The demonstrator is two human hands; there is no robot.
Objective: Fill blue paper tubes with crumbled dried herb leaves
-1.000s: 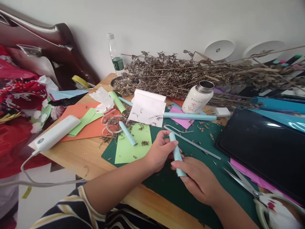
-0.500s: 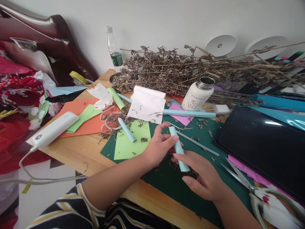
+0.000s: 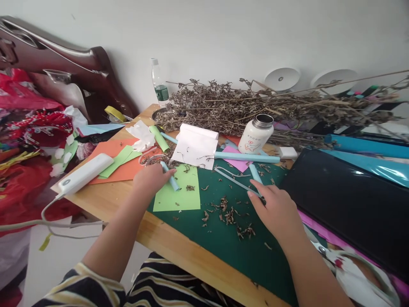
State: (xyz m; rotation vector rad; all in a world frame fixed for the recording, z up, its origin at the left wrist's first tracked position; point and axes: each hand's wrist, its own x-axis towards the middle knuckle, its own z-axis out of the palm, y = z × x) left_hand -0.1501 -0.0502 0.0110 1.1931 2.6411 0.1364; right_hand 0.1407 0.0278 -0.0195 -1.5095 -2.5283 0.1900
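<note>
My left hand point(image 3: 151, 181) is at the left of the mat, its thumb across a short light-blue paper tube point(image 3: 174, 183) that lies on a light-green sheet point(image 3: 188, 198). Its other fingers are mostly hidden behind the hand, closed about the tube's upper part. My right hand point(image 3: 273, 204) is over the right of the green mat point(image 3: 204, 238), thumb and index finger apart. Just beyond its fingertips lies another light-blue paper tube point(image 3: 254, 172), its lower end partly hidden. Crumbled dry leaves point(image 3: 228, 213) lie on the mat between my hands.
Dried plant stalks point(image 3: 217, 102) spread along the wall. An uncapped white bottle point(image 3: 256, 134), a curled white paper point(image 3: 194, 147) and a long blue tube point(image 3: 246, 157) stand or lie before them. Scissors point(image 3: 321, 249) are at right by a black flat object point(image 3: 335, 204); a white corded device point(image 3: 87, 172) is left.
The tube that both hands held is now down on the mat by my right hand. My left hand has moved left to the other short tube. The leaf pile is uncovered.
</note>
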